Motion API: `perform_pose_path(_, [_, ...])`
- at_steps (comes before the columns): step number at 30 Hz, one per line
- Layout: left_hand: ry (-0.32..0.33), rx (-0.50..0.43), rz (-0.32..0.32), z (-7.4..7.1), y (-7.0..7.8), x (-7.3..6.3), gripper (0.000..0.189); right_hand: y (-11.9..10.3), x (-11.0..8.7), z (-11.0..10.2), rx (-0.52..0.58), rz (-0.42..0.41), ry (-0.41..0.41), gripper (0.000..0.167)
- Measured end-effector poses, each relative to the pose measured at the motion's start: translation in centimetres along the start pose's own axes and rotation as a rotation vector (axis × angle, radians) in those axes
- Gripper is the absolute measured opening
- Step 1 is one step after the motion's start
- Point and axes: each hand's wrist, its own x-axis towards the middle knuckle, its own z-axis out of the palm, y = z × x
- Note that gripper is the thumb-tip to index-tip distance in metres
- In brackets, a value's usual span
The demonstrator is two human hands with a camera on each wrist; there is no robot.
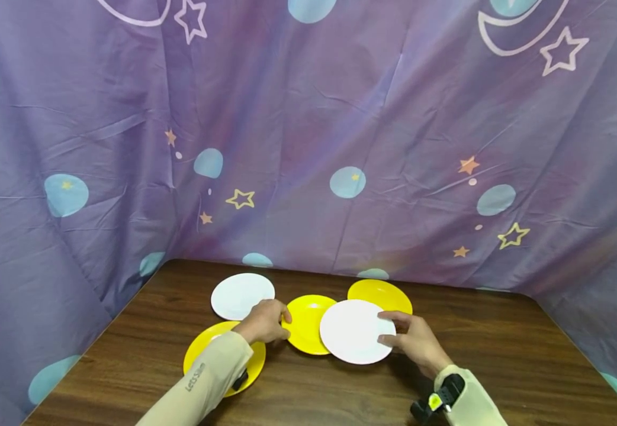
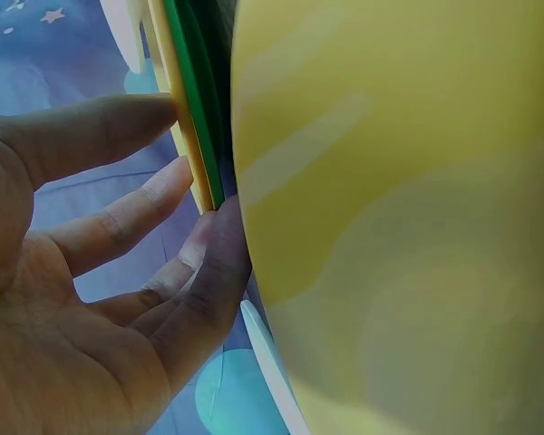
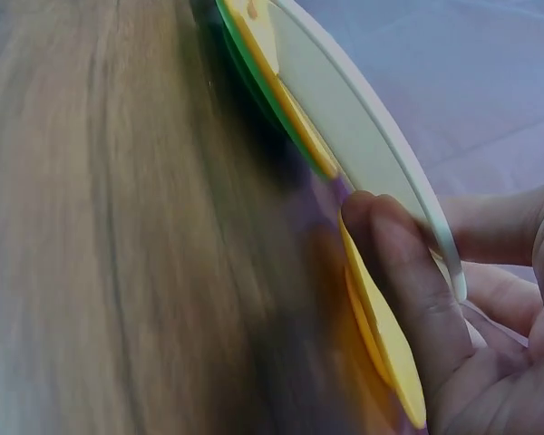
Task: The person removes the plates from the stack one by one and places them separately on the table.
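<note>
My left hand (image 1: pixel 267 320) pinches the left rim of the middle yellow plate (image 1: pixel 308 325). In the left wrist view this plate shows edge-on, with a green underside (image 2: pixel 198 91), between the thumb and fingers. My right hand (image 1: pixel 419 344) holds a white plate (image 1: pixel 356 331) by its right rim, fingers above and thumb below. That white plate overlaps the right edge of the middle yellow plate. Under my left forearm lies another yellow plate (image 1: pixel 198 350), partly hidden by the sleeve; its face fills the right of the left wrist view.
A second white plate (image 1: pixel 241 294) lies at the back left of the brown wooden table (image 1: pixel 500 355). Behind the held white plate is a further yellow plate (image 1: pixel 380 293), partly covered in the head view. A purple patterned cloth (image 1: pixel 287 118) hangs along the table's back edge.
</note>
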Motion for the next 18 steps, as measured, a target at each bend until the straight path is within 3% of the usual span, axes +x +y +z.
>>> perform_pose_path(8, [0.013,0.007,0.008,0.0,-0.1,0.0,0.025,1.3,-1.2,-2.7,0.014,0.059,-0.006,0.059])
perform_pose_path(18, [0.010,-0.002,0.004,-0.1,0.0,0.0,0.025,2.7,-2.9,-5.8,-0.026,0.060,-0.028,0.063])
